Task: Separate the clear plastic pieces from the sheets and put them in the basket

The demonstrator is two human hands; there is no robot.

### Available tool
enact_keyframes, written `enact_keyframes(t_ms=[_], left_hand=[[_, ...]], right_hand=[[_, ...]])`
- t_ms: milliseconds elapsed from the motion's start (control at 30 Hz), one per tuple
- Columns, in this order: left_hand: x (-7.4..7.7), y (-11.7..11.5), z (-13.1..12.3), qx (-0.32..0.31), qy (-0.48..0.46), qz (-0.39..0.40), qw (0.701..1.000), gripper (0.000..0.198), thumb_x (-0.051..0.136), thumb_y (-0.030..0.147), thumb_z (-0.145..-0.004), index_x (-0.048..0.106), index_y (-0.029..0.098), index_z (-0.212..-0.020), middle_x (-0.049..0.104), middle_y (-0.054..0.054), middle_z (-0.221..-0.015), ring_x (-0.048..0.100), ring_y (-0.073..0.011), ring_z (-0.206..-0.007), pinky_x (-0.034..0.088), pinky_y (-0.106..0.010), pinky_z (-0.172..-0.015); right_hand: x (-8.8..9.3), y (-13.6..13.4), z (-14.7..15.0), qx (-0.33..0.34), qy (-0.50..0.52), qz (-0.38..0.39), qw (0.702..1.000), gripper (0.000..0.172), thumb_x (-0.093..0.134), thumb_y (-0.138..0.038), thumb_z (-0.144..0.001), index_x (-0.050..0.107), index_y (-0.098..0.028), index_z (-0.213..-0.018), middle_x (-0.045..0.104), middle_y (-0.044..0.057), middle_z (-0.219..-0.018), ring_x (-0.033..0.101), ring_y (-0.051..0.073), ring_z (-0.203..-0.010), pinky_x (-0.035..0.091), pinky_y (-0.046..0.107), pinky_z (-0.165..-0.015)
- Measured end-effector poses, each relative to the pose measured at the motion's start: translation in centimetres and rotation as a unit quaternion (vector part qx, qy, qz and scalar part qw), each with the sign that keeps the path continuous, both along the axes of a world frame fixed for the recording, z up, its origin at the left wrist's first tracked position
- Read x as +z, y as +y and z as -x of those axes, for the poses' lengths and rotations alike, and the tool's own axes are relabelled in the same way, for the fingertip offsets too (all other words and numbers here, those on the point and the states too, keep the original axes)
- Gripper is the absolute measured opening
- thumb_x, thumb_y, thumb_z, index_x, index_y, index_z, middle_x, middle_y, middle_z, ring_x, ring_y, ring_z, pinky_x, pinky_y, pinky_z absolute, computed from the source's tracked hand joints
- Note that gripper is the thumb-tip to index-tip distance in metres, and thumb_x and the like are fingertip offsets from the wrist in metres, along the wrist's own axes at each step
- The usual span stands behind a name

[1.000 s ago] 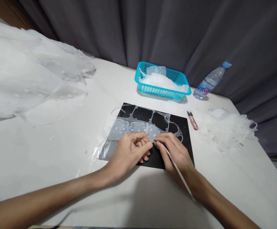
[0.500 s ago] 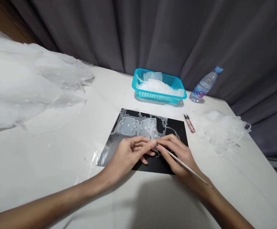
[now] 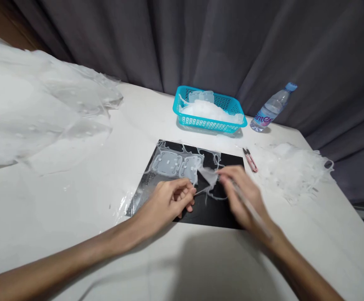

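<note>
A black mat (image 3: 219,209) lies on the white table (image 3: 75,209). On it rests a translucent silicone sheet (image 3: 172,165) with square moulded pads and thin trimmed edges. My left hand (image 3: 171,200) is curled, fingertips pressing the sheet's near edge. My right hand (image 3: 246,196) is blurred by motion; it grips a thin white stick-like tool (image 3: 252,211) and lifts a small translucent piece (image 3: 210,175) off the sheet.
A turquoise basket (image 3: 210,121) with white pieces stands behind the mat. A plastic water bottle (image 3: 271,109) lies to its right. Small pink snips (image 3: 250,159) and a heap of translucent scraps (image 3: 294,167) are at right. Piled clear sheets (image 3: 34,108) fill the left.
My right hand has moved up and to the right, pulling a translucent piece away from the sheet. My left hand has stayed on the sheet's near edge.
</note>
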State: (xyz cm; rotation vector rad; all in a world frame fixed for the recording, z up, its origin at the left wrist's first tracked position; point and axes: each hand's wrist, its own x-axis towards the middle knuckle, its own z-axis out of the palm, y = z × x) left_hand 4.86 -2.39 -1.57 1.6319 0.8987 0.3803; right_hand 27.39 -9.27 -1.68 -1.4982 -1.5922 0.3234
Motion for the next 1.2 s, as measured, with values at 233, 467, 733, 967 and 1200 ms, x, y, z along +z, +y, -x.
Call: enact_keyframes(t_ms=[233,467,733,967,1200], left_hand=[[0.1,2.1,1.0,-0.022,0.081,-0.059,0.995,0.031,0.060,0.048,-0.096,0.060,0.020,-0.081,0.065,0.000,-0.067,0.062,-0.0156,-0.058,0.043,-0.022,-0.046],[2.4,1.8,0.6,0.083,-0.003,-0.145,0.986,0.039,0.060,0.059,-0.098,0.061,0.021,-0.093,0.056,0.004,-0.072,0.054,-0.0121,-0.062,0.044,-0.023,-0.059],[0.6,2.9,0.1,-0.039,-0.146,0.144,0.978,0.032,0.072,0.046,-0.096,0.076,0.015,-0.098,0.077,-0.006,-0.098,0.071,-0.0179,-0.090,0.056,-0.027,-0.085],[0.4,2.9,0.7,-0.050,-0.190,0.216,0.956,0.036,0.072,0.040,-0.099,0.074,0.014,-0.123,0.080,-0.015,-0.118,0.076,-0.0257,-0.109,0.057,-0.038,-0.100],[0.8,2.2,0.4,-0.036,-0.202,0.222,0.953,0.034,0.073,0.036,-0.098,0.074,0.013,-0.123,0.079,-0.014,-0.119,0.075,-0.0257,-0.111,0.054,-0.040,-0.105]], right_hand=[[1.5,0.4,-2.0,-0.045,0.034,0.022,0.998,0.020,0.057,-0.029,-0.105,0.075,-0.022,-0.109,0.074,0.006,-0.103,0.071,0.021,-0.097,0.057,0.038,-0.092],[0.2,-1.8,2.8,0.078,-0.005,-0.046,0.996,0.027,0.059,-0.013,-0.103,0.070,-0.024,-0.126,0.070,0.006,-0.114,0.070,0.018,-0.106,0.056,0.031,-0.097],[0.8,-2.7,2.5,0.121,0.021,-0.006,0.992,0.022,0.060,-0.019,-0.102,0.072,-0.025,-0.120,0.068,0.006,-0.117,0.069,0.018,-0.100,0.057,0.032,-0.090],[-0.1,-2.0,0.0,-0.019,0.012,0.007,1.000,0.038,0.035,-0.031,-0.112,0.071,-0.024,-0.105,0.070,0.007,-0.110,0.063,0.023,-0.105,0.049,0.041,-0.096],[-0.6,-1.4,1.9,0.047,0.057,0.150,0.986,0.021,0.057,-0.040,-0.104,0.069,-0.024,-0.108,0.059,0.001,-0.088,0.055,0.017,-0.079,0.047,0.030,-0.074]])
